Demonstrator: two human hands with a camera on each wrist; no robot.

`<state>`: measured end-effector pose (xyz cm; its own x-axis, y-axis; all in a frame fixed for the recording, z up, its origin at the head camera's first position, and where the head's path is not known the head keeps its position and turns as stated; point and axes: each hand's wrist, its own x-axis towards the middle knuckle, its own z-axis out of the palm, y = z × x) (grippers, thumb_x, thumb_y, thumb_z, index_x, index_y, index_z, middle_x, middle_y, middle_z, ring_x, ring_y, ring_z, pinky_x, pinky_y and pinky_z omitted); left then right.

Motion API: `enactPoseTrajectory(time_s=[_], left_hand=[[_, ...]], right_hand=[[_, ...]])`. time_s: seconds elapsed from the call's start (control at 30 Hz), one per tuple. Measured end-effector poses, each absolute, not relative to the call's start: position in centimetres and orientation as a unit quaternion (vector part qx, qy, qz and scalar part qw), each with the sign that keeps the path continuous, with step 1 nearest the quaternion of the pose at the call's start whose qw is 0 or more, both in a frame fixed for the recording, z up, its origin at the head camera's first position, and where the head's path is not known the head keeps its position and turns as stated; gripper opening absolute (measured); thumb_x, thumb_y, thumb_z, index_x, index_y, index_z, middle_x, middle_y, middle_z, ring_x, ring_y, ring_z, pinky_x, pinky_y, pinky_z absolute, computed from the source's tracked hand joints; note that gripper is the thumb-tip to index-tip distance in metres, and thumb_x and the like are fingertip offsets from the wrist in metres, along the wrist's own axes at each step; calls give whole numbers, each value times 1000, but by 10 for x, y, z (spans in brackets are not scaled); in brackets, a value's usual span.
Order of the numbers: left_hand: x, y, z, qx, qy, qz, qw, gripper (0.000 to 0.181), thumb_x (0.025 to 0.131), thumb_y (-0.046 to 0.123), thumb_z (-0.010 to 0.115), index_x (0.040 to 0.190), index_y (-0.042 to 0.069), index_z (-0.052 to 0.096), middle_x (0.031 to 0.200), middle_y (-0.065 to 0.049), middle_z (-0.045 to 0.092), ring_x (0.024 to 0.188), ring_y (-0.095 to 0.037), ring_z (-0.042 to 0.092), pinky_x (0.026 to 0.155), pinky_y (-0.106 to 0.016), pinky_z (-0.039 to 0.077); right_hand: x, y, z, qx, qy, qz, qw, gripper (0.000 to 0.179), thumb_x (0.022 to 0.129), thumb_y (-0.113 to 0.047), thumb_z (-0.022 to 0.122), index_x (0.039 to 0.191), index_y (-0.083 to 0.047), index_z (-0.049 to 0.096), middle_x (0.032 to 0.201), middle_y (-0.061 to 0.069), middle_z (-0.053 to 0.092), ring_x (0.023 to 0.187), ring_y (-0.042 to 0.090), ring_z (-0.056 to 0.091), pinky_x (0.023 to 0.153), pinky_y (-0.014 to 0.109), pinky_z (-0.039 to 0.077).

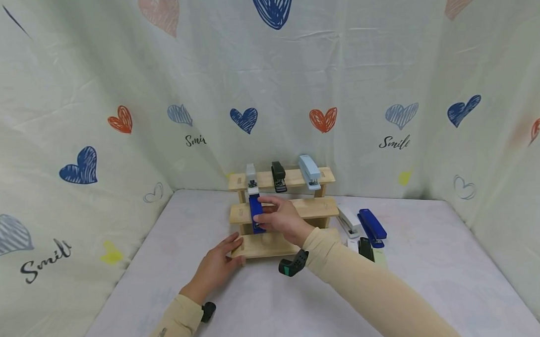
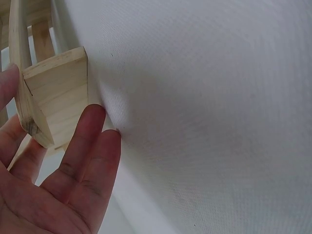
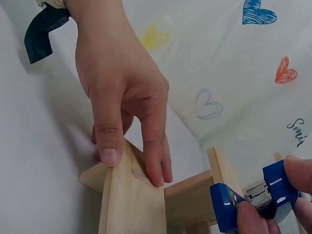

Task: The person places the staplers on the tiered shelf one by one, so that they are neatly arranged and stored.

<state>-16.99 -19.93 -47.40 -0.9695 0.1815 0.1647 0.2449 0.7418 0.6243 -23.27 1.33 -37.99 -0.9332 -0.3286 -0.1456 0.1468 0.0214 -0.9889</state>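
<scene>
A three-tier wooden display rack point(image 1: 272, 245) stands on the table. My right hand point(image 1: 286, 220) pinches a blue stapler point(image 1: 255, 204) by its sides at the left of the middle tier. In the right wrist view the fingers and thumb sit on either side of this blue stapler point(image 3: 223, 207), whose metal part shows. My left hand point(image 1: 217, 263) holds the left end of the bottom tier. In the left wrist view, thumb and some fingers of the left hand point(image 2: 53, 200) are around the board's end point(image 2: 56, 87), while two others reach along its side.
On the top tier sit a whitish stapler point(image 1: 251, 173), a black stapler point(image 1: 278, 176) and a light blue stapler point(image 1: 310, 171). Right of the rack lie a white stapler point(image 1: 349, 221), another blue stapler point(image 1: 372, 227), a black one point(image 1: 365, 249) and a pale green item point(image 1: 380, 258). A curtain point(image 1: 355, 61) hangs behind.
</scene>
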Motion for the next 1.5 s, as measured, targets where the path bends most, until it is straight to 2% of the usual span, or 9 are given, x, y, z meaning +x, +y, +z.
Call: enactPoseTrajectory(time_s=[0.2, 0.43, 1.5], left_hand=[[-169, -199, -473, -108, -931, -347, 44, 53, 90, 21, 77, 138, 5, 60, 151, -6, 47, 89, -11, 65, 79, -33, 53], [-169, -198, -473, -110, -928, -353, 41, 54, 90, 21, 77, 138, 5, 60, 151, -7, 47, 93, -14, 66, 79, -34, 54], [-169, -197, -472, -100, -936, -335, 41, 53, 89, 18, 77, 138, 6, 61, 151, -6, 47, 84, -7, 62, 76, -32, 53]], right_hand=[[-234, 11, -382, -68, 696, -697, 156, 56, 89, 1, 73, 141, -8, 56, 130, 20, 59, 108, 29, 65, 87, 40, 55], [-234, 10, -383, -64, 692, -702, 156, 56, 89, 2, 73, 141, -8, 56, 130, 20, 58, 109, 29, 64, 88, 40, 54], [-235, 11, -381, -72, 697, -695, 161, 57, 90, 0, 73, 142, -9, 54, 132, 21, 57, 111, 30, 63, 89, 40, 54]])
